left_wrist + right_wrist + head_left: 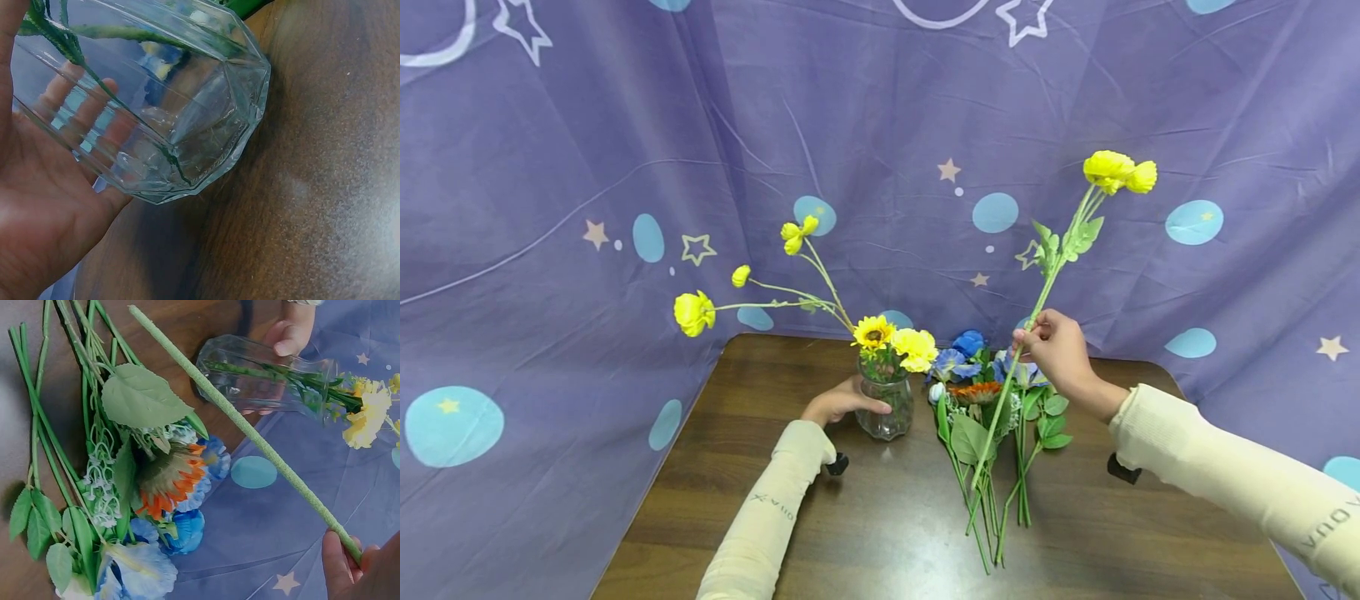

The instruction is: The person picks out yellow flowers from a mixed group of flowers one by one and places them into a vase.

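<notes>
A clear faceted glass vase [887, 408] stands on the table with several yellow flowers in it, among them a small sunflower [874, 333]. My left hand [846, 401] grips the vase from its left side; in the left wrist view the fingers show through the glass, and stems reach its bottom. My right hand [1063, 354] pinches a long green stem [250, 431] with yellow blooms [1108, 171] at its top. That stem is held up at a slant, its lower end over the flowers on the table, to the right of the vase.
Right of the vase lies a pile of artificial flowers: blue blooms [967, 343], an orange flower [172, 481], green leaves [972, 437] and stems pointing toward the front. The wooden table [737, 400] meets a purple patterned cloth [880, 125] at the back and sides.
</notes>
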A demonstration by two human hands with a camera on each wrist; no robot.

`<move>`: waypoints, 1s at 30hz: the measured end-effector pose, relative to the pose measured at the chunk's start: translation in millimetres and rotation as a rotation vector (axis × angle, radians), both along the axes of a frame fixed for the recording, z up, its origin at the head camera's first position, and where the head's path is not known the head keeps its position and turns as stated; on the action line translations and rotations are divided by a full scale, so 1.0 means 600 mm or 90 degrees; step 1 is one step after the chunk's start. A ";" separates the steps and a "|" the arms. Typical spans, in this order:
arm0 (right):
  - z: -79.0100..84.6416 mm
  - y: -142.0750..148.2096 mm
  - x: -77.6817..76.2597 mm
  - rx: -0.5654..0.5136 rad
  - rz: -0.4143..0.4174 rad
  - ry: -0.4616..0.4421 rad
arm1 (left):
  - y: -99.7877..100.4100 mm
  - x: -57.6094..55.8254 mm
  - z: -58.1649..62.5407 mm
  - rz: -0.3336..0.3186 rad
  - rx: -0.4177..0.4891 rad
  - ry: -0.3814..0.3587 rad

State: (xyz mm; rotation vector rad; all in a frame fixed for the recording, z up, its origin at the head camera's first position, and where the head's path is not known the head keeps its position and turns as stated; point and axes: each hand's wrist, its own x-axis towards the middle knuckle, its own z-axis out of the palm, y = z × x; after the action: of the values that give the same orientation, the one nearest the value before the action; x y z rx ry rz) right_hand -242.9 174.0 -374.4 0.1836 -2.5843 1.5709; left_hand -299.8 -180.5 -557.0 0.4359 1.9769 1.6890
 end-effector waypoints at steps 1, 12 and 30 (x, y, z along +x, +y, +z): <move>0.002 -0.001 -0.001 -0.004 0.001 0.002 | 0.000 0.000 0.000 -0.001 0.000 0.000; 0.023 -0.012 -0.015 0.002 -0.001 0.011 | 0.000 -0.001 -0.002 0.007 -0.018 -0.010; 0.049 -0.036 -0.032 -0.069 0.007 0.017 | 0.001 -0.003 -0.006 0.006 -0.004 -0.002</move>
State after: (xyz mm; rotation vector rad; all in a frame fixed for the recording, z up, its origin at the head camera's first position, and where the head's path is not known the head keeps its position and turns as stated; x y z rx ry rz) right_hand -262.2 152.1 -344.8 0.2081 -2.4748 1.6945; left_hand -301.6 -179.7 -560.7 0.4226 1.9840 1.6871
